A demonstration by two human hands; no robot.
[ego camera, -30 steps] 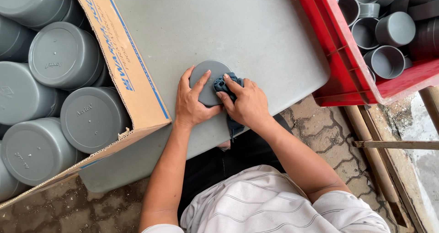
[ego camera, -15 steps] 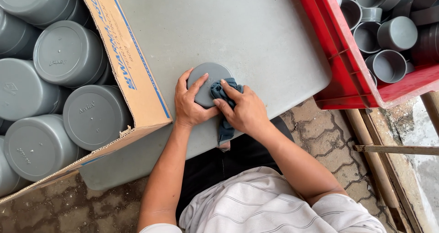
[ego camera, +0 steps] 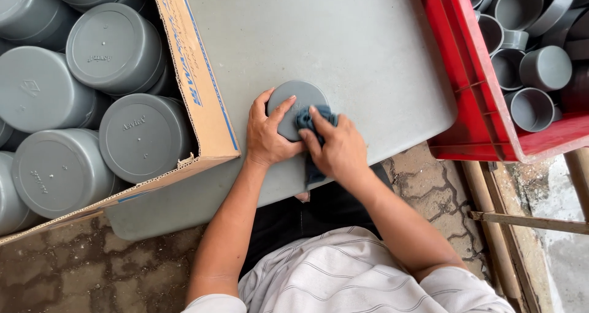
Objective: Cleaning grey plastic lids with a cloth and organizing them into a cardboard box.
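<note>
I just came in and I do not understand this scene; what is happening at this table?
A person sits at a grey table and works on one round grey cap that lies on it. The left hand rests on the cap and steadies it, while the right hand presses a dark blue cloth against its edge. On the left, a cardboard box holds many larger grey caps. On the right, a red crate holds smaller grey caps, most lying open side up.
</note>
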